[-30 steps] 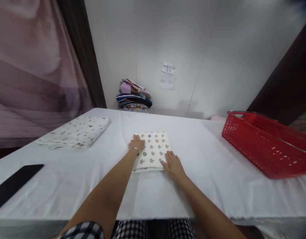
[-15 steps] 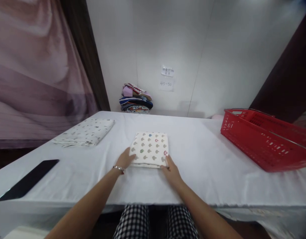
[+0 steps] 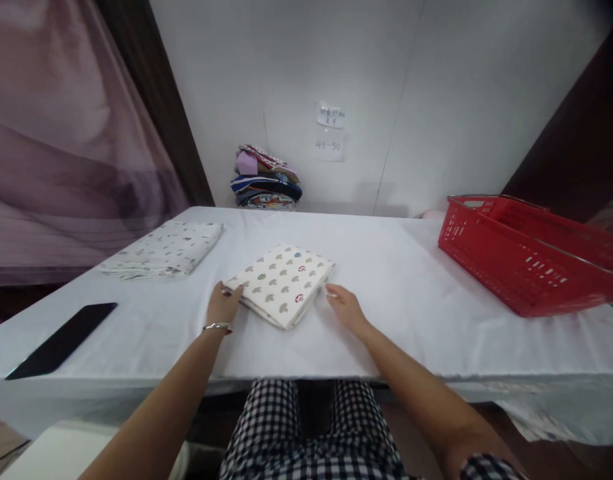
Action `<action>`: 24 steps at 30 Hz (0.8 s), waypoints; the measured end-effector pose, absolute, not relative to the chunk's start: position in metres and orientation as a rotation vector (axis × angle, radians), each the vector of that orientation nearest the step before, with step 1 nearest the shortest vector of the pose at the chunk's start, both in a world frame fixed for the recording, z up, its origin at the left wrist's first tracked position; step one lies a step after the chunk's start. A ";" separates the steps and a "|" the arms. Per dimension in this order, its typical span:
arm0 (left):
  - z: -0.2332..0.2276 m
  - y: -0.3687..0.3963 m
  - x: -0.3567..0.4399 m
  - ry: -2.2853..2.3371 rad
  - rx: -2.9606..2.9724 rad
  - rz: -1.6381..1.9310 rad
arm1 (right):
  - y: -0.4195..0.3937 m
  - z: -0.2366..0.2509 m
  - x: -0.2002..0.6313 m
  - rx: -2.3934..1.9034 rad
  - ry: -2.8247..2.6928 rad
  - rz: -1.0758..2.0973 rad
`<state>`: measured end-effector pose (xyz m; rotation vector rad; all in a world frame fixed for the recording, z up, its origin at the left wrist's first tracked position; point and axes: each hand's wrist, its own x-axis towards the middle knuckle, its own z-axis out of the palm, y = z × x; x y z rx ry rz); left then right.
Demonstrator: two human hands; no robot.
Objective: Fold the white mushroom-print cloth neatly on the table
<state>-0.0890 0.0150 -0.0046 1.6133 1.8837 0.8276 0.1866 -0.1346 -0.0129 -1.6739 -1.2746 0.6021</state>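
Note:
A folded white cloth (image 3: 281, 283) printed with grey mushrooms and a few coloured ones lies turned at an angle on the table in front of me. My left hand (image 3: 223, 308), with a bracelet at its wrist, pinches the cloth's left corner, thumb on top and the other fingers at the edge. Just off the right side of the cloth, my right hand (image 3: 345, 308) is held with its fingers loosely bent and apart, and nothing shows in it. The cloth's layers are visible along its near edges.
On the white-covered table (image 3: 386, 267), another folded patterned cloth (image 3: 169, 248) lies left, behind a flat black object (image 3: 61, 341). A red plastic basket (image 3: 516, 263) stands at the right. Stacked folded fabrics (image 3: 267, 180) sit by the wall below paper signs (image 3: 330, 143).
The mushroom cloth has turned, its left corner now nearer my left hand. My left hand has moved left with that corner. My right hand has come off the cloth.

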 end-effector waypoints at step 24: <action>0.008 0.011 -0.096 1.764 1.521 0.915 | -0.138 -0.036 0.214 -1.712 -1.217 0.549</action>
